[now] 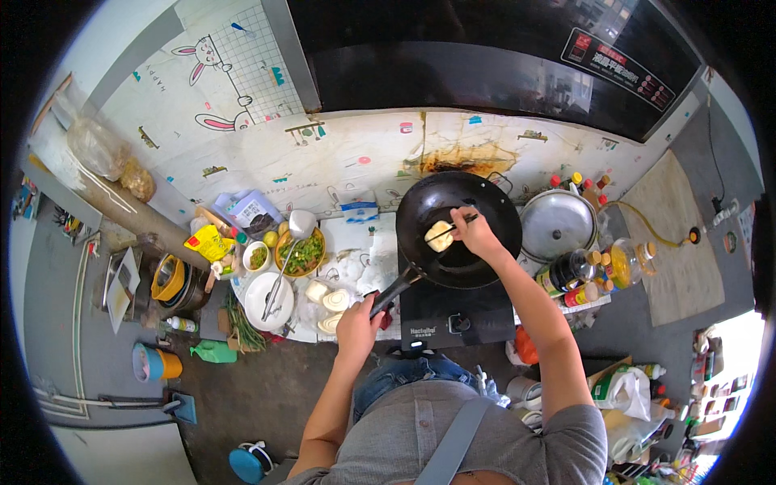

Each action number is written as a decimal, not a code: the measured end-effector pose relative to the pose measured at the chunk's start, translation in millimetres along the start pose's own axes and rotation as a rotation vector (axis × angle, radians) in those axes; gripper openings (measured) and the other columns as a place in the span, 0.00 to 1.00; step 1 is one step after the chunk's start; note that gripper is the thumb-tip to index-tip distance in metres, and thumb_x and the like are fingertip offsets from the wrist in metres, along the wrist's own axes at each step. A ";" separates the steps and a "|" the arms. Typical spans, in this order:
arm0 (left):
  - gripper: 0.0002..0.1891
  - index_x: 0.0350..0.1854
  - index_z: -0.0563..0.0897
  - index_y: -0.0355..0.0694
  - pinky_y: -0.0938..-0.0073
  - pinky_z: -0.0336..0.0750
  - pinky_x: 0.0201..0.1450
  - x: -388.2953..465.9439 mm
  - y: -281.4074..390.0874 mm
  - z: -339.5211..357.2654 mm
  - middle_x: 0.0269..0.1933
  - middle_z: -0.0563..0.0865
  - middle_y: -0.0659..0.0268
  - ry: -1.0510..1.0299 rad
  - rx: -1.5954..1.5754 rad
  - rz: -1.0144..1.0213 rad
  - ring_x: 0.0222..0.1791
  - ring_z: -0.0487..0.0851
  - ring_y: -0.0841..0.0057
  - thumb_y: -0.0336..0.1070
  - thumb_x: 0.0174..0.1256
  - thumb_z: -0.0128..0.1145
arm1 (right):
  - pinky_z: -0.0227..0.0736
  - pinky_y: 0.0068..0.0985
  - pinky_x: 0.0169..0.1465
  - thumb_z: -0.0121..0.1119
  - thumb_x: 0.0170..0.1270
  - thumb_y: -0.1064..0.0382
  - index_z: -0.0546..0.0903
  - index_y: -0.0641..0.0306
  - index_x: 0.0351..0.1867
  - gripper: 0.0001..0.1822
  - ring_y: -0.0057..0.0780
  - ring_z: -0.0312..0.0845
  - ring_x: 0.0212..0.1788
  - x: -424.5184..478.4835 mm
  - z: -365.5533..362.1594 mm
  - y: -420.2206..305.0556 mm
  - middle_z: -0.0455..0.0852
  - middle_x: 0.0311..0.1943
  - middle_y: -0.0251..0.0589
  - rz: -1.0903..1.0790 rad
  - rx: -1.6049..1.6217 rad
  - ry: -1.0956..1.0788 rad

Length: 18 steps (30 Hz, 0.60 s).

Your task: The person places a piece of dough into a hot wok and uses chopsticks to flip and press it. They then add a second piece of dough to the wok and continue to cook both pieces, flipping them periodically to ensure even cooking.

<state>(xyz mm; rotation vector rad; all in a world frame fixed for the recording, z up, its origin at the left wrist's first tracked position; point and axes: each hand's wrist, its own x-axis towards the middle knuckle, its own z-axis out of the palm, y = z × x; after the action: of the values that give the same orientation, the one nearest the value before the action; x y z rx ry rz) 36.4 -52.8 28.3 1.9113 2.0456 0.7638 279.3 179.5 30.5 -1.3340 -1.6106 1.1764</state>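
Observation:
My left hand (356, 330) is wrapped around the handle (393, 293) of a black wok (424, 194), which rests on a black cooktop (424, 318). In my right hand (473, 233) is a pair of dark chopsticks (444, 233). They cross a pale, lightly browned piece of dough or bun (439, 236) inside the wok; whether they grip it or only touch it I cannot tell. Left of the handle, several pale rolled dough pieces (335, 299) lie on a clear plastic bag, close to my left hand.
A ladle (282, 276) lies across a white plate (257, 285), by a bowl of chopped greens (303, 254) and a smaller bowl (256, 257). Right of the wok are a metal lid (558, 224) and several sauce and oil bottles (567, 273). A range hood (454, 66) overhangs the back wall.

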 end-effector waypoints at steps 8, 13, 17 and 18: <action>0.22 0.56 0.80 0.41 0.59 0.75 0.38 -2.3 -0.4 0.2 0.34 0.84 0.56 0.006 0.004 -0.011 0.36 0.82 0.56 0.38 0.59 0.66 | 0.80 0.33 0.31 0.46 0.76 0.43 0.75 0.75 0.41 0.28 0.36 0.84 0.27 6.0 -22.0 -23.7 0.80 0.31 0.49 0.092 0.057 0.156; 0.22 0.57 0.80 0.41 0.59 0.76 0.38 -2.2 -3.4 1.6 0.34 0.84 0.56 0.017 0.013 0.014 0.36 0.82 0.56 0.38 0.59 0.66 | 0.80 0.26 0.33 0.43 0.77 0.42 0.74 0.72 0.46 0.28 0.28 0.84 0.31 1.4 -42.7 -31.1 0.81 0.36 0.45 0.002 0.049 -0.081; 0.22 0.57 0.80 0.41 0.59 0.76 0.38 -1.5 -3.1 1.4 0.34 0.84 0.56 0.002 0.012 0.007 0.35 0.82 0.56 0.38 0.59 0.66 | 0.80 0.24 0.35 0.52 0.75 0.44 0.73 0.72 0.55 0.27 0.25 0.83 0.33 -4.4 -34.5 -16.7 0.81 0.43 0.45 0.024 0.001 -0.206; 0.22 0.57 0.80 0.41 0.59 0.76 0.38 -0.9 -2.6 1.5 0.34 0.84 0.56 0.000 0.012 0.007 0.35 0.82 0.56 0.38 0.59 0.66 | 0.80 0.24 0.35 0.55 0.74 0.47 0.73 0.72 0.56 0.26 0.24 0.82 0.32 -4.7 -31.1 -9.2 0.82 0.41 0.44 0.045 0.042 -0.199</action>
<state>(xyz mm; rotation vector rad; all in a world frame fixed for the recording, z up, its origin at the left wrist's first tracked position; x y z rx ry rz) 35.1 -53.4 25.5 1.9266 2.0488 0.7544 306.2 180.6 49.2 -1.2651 -1.6920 1.3993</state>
